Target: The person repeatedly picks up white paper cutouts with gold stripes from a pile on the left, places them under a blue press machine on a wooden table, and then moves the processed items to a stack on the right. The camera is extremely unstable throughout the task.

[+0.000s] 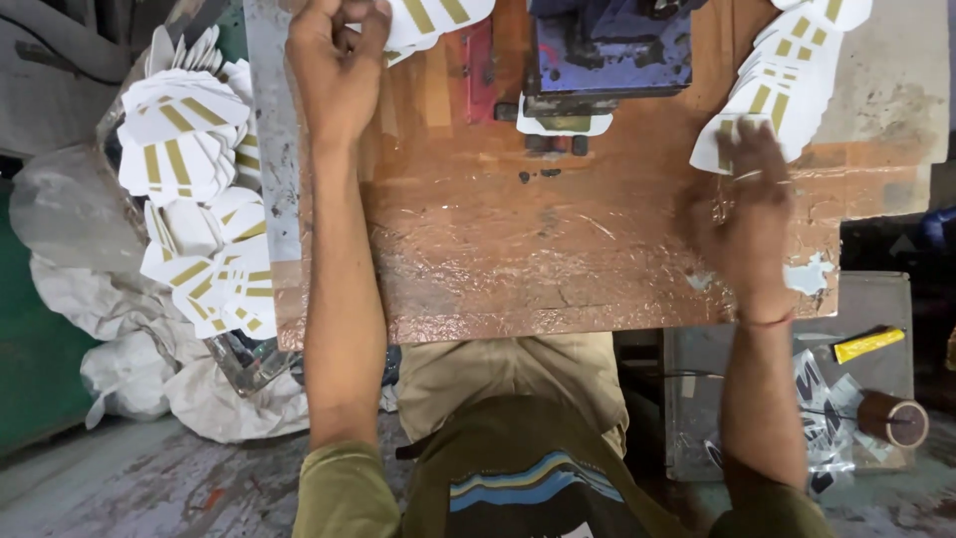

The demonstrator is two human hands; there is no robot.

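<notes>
My left hand point(334, 60) is at the far left of the brown worktable point(518, 259), its fingers pinched on a white cut piece with gold stripes point(428, 22). My right hand point(742, 214) is blurred, flat with fingers spread, just below a fanned row of the same white striped pieces point(787, 75) at the table's right. It appears to hold nothing. Another white piece point(563, 125) lies under the dark blue press machine point(607, 50) at the far middle.
A big heap of white striped pieces point(199, 189) sits in a sack left of the table. A metal strip point(269, 130) edges the table's left side. On the floor at right are a yellow-handled tool point(868, 344) and a brown tape roll point(893, 418).
</notes>
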